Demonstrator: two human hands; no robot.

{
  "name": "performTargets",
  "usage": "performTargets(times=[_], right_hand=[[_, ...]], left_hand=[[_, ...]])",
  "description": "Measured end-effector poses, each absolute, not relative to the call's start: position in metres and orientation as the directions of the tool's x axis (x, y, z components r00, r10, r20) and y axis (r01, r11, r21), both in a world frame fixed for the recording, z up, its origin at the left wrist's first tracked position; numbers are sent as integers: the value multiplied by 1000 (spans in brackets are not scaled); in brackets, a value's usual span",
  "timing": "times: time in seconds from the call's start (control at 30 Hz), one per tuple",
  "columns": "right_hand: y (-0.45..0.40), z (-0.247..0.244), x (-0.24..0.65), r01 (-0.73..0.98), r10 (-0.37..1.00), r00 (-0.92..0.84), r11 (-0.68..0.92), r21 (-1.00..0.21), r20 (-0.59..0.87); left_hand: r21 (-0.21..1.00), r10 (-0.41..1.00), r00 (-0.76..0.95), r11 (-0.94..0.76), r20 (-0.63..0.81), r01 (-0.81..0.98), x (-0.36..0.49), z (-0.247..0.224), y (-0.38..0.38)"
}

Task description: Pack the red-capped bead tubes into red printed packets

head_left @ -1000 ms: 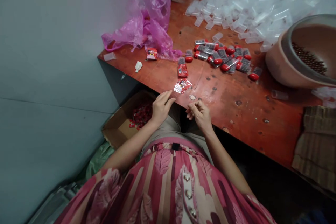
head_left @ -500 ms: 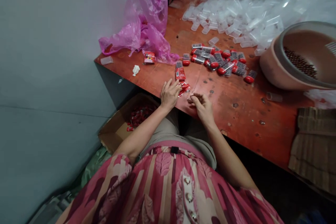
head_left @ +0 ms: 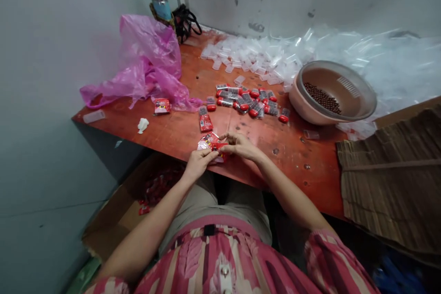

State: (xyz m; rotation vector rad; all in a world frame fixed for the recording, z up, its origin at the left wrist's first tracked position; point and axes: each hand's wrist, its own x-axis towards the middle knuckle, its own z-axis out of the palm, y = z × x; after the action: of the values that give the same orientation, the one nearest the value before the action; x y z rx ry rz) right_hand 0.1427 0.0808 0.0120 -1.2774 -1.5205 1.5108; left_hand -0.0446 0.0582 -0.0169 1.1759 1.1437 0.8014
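At the table's front edge, my left hand [head_left: 198,164] and my right hand [head_left: 241,147] pinch a small red printed wrapper [head_left: 219,146] between thumbs and fingers. More shiny printed wrappers [head_left: 206,141] lie under and beside it on the table. Just beyond them is a clear tube with dark contents, partly in a red printed sleeve [head_left: 206,123]. A similar tube with a red cap [head_left: 211,104] lies behind that one. Several more red-capped tubes [head_left: 243,101] are heaped farther back. My fingers partly cover the wrapper, so whether anything is inside it is hidden.
A bowl [head_left: 296,101] of brown beads stands at right, before a pile of clear empty tubes [head_left: 255,57]. Folded cardboard [head_left: 389,170] is at front right. A pink plastic bag [head_left: 151,46] and stacked red labels [head_left: 161,106] lie left. Below, a carton [head_left: 113,220] holds red pieces.
My hands have come together, and both now grip a red wrapper; before, the left lay over the wrappers and the right was apart. The view has tilted up and shifted right.
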Motion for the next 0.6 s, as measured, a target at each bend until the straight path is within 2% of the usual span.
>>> performTargets(times=[0.1,0.17,0.23,0.33,0.4,0.5,0.6], right_hand=[[127,22,159,498,985,-172,96,-862,10],[168,31,165,715,978,-88,193,-672,187],[212,36,165,846,961,-113,226,-483,253],[267,32,153,939,972,-142,192,-287,187],[292,24,146,959,979,-183,198,-205,93],[304,13,146,946,957,-288,280,-161,-23],[289,5,162,910,920,-390,383,-157,-19]], left_hand=[[968,954,222,159,-201,194,-43,-19,56],[963,969,162,148,-187,226,-41,-20,55],[959,974,119,162,-194,234,-38,-19,55],[948,973,80,189,-216,255,-35,-16,57],[942,968,70,218,-243,254,-34,-15,58],[941,959,61,257,-276,222,-33,-16,59],[943,959,55,260,-277,209,-33,-17,58]])
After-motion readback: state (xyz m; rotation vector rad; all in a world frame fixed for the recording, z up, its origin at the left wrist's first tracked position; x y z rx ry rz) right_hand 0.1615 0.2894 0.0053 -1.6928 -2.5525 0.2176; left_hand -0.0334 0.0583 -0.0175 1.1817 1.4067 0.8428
